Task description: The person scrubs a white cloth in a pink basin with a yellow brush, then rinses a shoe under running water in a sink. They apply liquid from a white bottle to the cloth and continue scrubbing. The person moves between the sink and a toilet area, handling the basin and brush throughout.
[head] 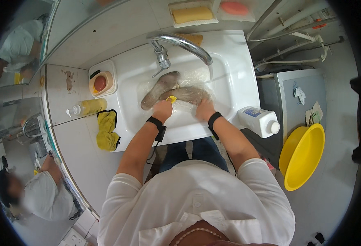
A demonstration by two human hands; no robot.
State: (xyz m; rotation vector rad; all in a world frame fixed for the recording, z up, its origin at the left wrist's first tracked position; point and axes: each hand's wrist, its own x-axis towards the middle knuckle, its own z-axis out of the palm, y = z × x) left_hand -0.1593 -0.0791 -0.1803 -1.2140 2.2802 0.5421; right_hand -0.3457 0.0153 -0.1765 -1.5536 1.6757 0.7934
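Observation:
In the white sink, two grey-brown shoes lie crossed in shallow, sudsy water. My left hand is closed on a small yellow tool, perhaps a brush, which is held against the nearer shoe. The tool's working end is hidden. My right hand grips the right end of that nearer shoe, where the water is stirred up and blurs the fingers. The other shoe slants behind it, touched by neither hand. A curved chrome faucet arches over both shoes.
Left of the basin are a soap dish, a pump bottle and a yellow-green cloth. A white jug lies tilted on the right rim. Beyond it stands a yellow basin. Soap bars sit behind the sink.

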